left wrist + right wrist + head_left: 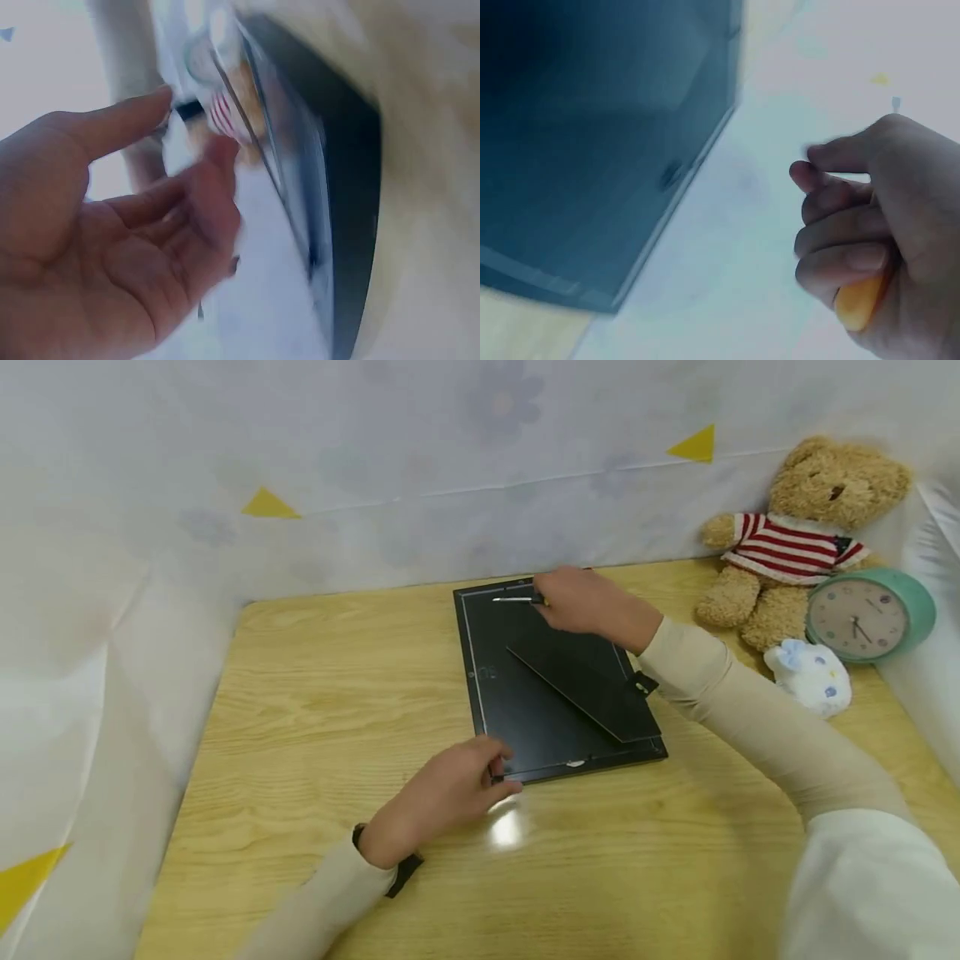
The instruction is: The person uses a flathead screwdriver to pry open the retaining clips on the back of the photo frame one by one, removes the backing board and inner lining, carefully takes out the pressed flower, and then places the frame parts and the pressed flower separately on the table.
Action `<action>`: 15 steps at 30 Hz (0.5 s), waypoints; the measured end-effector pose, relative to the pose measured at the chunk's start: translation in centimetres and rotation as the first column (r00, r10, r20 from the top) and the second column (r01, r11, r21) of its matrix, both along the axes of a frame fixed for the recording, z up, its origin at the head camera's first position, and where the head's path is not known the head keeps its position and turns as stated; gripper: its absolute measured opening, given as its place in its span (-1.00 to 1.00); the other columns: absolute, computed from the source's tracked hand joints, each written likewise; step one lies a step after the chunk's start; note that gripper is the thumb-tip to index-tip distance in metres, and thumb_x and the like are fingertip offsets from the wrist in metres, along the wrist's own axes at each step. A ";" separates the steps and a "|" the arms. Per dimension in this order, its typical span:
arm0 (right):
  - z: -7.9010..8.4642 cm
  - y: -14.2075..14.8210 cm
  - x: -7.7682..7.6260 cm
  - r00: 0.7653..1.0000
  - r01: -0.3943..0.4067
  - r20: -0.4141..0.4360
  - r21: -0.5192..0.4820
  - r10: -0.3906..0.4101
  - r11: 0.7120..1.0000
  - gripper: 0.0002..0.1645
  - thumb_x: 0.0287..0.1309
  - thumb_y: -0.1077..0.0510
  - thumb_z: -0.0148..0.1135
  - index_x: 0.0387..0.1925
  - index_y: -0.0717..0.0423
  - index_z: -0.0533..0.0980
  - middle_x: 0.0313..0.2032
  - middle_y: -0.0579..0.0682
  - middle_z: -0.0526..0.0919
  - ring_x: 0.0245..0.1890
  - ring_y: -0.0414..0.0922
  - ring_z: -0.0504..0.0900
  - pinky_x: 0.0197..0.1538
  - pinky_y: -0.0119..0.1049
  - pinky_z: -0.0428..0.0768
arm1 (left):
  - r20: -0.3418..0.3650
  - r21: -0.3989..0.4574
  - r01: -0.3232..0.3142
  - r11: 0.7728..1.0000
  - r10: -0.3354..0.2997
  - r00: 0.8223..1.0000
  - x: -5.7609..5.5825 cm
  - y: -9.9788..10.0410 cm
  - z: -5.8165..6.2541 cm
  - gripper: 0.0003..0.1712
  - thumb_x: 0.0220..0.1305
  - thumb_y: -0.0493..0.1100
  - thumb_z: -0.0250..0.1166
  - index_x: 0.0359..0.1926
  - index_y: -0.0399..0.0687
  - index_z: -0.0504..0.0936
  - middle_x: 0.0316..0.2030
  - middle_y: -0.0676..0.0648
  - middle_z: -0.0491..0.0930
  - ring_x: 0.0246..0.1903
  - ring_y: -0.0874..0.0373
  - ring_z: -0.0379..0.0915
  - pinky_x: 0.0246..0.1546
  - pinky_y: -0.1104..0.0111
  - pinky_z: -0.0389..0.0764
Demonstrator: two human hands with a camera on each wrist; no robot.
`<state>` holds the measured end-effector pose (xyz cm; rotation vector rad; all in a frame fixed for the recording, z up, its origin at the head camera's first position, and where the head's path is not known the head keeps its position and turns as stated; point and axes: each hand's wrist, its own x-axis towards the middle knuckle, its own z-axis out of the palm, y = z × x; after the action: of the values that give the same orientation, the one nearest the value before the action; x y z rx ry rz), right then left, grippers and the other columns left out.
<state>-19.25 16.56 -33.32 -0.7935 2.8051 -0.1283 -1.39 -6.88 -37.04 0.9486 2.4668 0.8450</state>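
My right hand [581, 600] grips a screwdriver [513, 600] with its thin metal shaft pointing left, over the far edge of a black picture frame [536, 718]. In the right wrist view the orange end of its handle [859, 301] shows below curled fingers. The frame lies back up, its stand flap [588, 689] slanting across the back. My left hand [450, 785] is at the near left corner, thumb and fingers apart. A small dark piece [190, 111] shows between them in the left wrist view; whether it is touched is unclear.
A teddy bear [787, 547] in a striped shirt sits at the back right. A green round clock [862, 614] and a small white plush [810, 678] stand beside it. Pale patterned cloth [420, 460] hangs behind the wooden table [315, 693].
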 end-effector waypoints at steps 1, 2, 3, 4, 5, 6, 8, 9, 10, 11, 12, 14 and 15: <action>-0.4 0.6 -0.8 1.000 0.012 0.010 -0.008 -0.012 1.000 -0.80 0.29 0.11 0.02 -0.25 0.18 0.45 -0.49 0.05 0.48 -0.55 -0.06 0.46 -0.41 -0.18 0.39 | 0.064 0.060 0.027 0.998 -0.030 0.997 0.3 0.2 -0.2 -0.62 0.21 0.05 0.24 -0.11 -0.14 0.55 -0.38 0.11 0.51 -0.46 0.36 0.42 -0.42 0.52 0.47; -0.8 1.3 -1.6 1.000 0.017 0.015 -0.014 -0.016 1.000 -0.80 0.28 0.15 0.02 -0.23 0.22 0.46 -0.44 0.08 0.50 -0.50 -0.03 0.48 -0.37 -0.16 0.41 | 0.145 0.124 0.048 0.991 -0.066 0.987 0.7 0.4 -0.4 -0.65 0.23 0.04 0.22 -0.14 -0.12 0.56 -0.41 0.11 0.54 -0.49 0.36 0.45 -0.43 0.53 0.49; -1.3 1.9 -2.3 1.000 0.016 0.010 -0.013 -0.016 1.000 -0.80 0.28 0.17 0.01 -0.21 0.24 0.47 -0.39 0.11 0.50 -0.45 -0.01 0.48 -0.34 -0.14 0.41 | 0.239 0.177 0.059 0.982 -0.101 0.966 1.0 0.5 -0.7 -0.68 0.25 0.03 0.20 -0.16 -0.12 0.56 -0.43 0.10 0.55 -0.51 0.34 0.48 -0.47 0.51 0.51; -1.8 2.6 -3.0 1.000 0.021 0.007 -0.013 -0.021 1.000 -0.79 0.28 0.18 0.01 -0.19 0.26 0.47 -0.34 0.14 0.50 -0.40 0.02 0.48 -0.32 -0.12 0.41 | 0.328 0.219 0.059 0.974 -0.131 0.936 1.4 0.7 -1.1 -0.68 0.28 0.02 0.16 -0.15 -0.13 0.56 -0.44 0.09 0.57 -0.52 0.31 0.51 -0.50 0.49 0.53; -2.4 3.2 -3.5 1.000 0.026 0.005 -0.015 -0.026 1.000 -0.76 0.28 0.19 0.01 -0.14 0.28 0.47 -0.28 0.17 0.49 -0.35 0.04 0.48 -0.30 -0.09 0.41 | 0.406 0.253 0.055 0.966 -0.157 0.900 1.7 0.8 -1.6 -0.67 0.31 0.02 0.13 -0.12 -0.15 0.54 -0.43 0.05 0.59 -0.53 0.26 0.53 -0.54 0.45 0.55; -2.9 3.8 -4.0 0.999 0.032 0.006 -0.022 -0.032 0.999 -0.71 0.27 0.21 0.00 -0.06 0.31 0.45 -0.21 0.20 0.48 -0.29 0.07 0.48 -0.27 -0.07 0.43 | 0.480 0.281 0.043 0.959 -0.179 0.859 2.1 0.9 -2.0 -0.65 0.33 0.00 0.10 -0.08 -0.18 0.52 -0.41 0.01 0.60 -0.54 0.20 0.55 -0.57 0.40 0.56; -3.9 4.9 -4.8 0.999 0.047 0.020 -0.056 -0.046 0.997 -0.62 0.27 0.24 -0.03 0.07 0.34 0.41 -0.09 0.26 0.45 -0.19 0.11 0.47 -0.21 -0.03 0.42 | 0.612 0.321 0.002 0.947 -0.209 0.763 2.7 1.1 -2.8 -0.63 0.38 -0.04 0.03 0.01 -0.24 0.45 -0.37 -0.08 0.61 -0.55 0.10 0.57 -0.64 0.29 0.57; -4.3 5.4 -5.2 0.998 0.059 0.032 -0.079 -0.056 0.995 -0.59 0.26 0.25 -0.06 0.10 0.35 0.38 -0.05 0.28 0.43 -0.16 0.12 0.46 -0.19 -0.03 0.41 | 0.658 0.335 -0.016 0.942 -0.222 0.719 2.9 1.2 -3.2 -0.61 0.40 -0.06 0.00 0.06 -0.27 0.41 -0.32 -0.11 0.60 -0.53 0.08 0.58 -0.65 0.25 0.57; -4.7 5.9 -5.5 0.997 0.071 0.046 -0.103 -0.067 0.992 -0.56 0.25 0.27 -0.09 0.14 0.36 0.36 0.00 0.30 0.42 -0.12 0.14 0.44 -0.17 -0.02 0.40 | 0.694 0.352 -0.030 0.935 -0.240 0.679 3.2 1.2 -3.5 -0.59 0.41 -0.07 -0.02 0.11 -0.29 0.36 -0.29 -0.14 0.60 -0.50 0.05 0.59 -0.63 0.20 0.58; -5.0 6.2 -5.7 0.995 0.083 0.059 -0.129 -0.076 0.988 -0.53 0.24 0.29 -0.11 0.17 0.36 0.33 0.04 0.31 0.40 -0.09 0.15 0.43 -0.16 -0.02 0.38 | 0.724 0.372 -0.045 0.927 -0.260 0.639 3.3 1.3 -3.7 -0.57 0.42 -0.09 -0.04 0.15 -0.31 0.31 -0.26 -0.18 0.59 -0.47 0.01 0.60 -0.61 0.15 0.59; -5.3 6.5 -6.0 0.994 0.095 0.071 -0.153 -0.085 0.984 -0.50 0.23 0.31 -0.13 0.20 0.35 0.31 0.08 0.32 0.38 -0.10 0.14 0.43 -0.16 -0.03 0.37 | 0.753 0.392 -0.064 0.918 -0.279 0.596 3.4 1.3 -3.9 -0.55 0.43 -0.11 -0.05 0.19 -0.32 0.26 -0.23 -0.23 0.58 -0.44 -0.04 0.60 -0.58 0.09 0.59; -5.8 6.9 -6.4 0.990 0.118 0.094 -0.184 -0.102 0.976 -0.46 0.21 0.32 -0.16 0.25 0.31 0.27 0.10 0.30 0.38 -0.27 0.10 0.45 -0.27 -0.08 0.36 | 0.789 0.423 -0.100 0.901 -0.312 0.529 3.5 1.3 -4.3 -0.51 0.43 -0.12 -0.06 0.25 -0.33 0.17 -0.19 -0.31 0.56 -0.39 -0.14 0.59 -0.53 0.00 0.57; -6.1 7.1 -6.6 0.988 0.132 0.108 -0.188 -0.113 0.973 -0.44 0.21 0.31 -0.17 0.27 0.27 0.25 0.06 0.30 0.42 -0.39 0.07 0.45 -0.34 -0.11 0.36 | 0.797 0.433 -0.114 0.894 -0.320 0.512 3.6 1.4 -4.5 -0.49 0.43 -0.13 -0.07 0.27 -0.34 0.12 -0.18 -0.34 0.56 -0.38 -0.18 0.58 -0.52 -0.03 0.56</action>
<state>-25.85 23.62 -39.39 -0.6338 2.7780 -0.4558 2.19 -5.53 -41.51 0.5495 1.3358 1.4326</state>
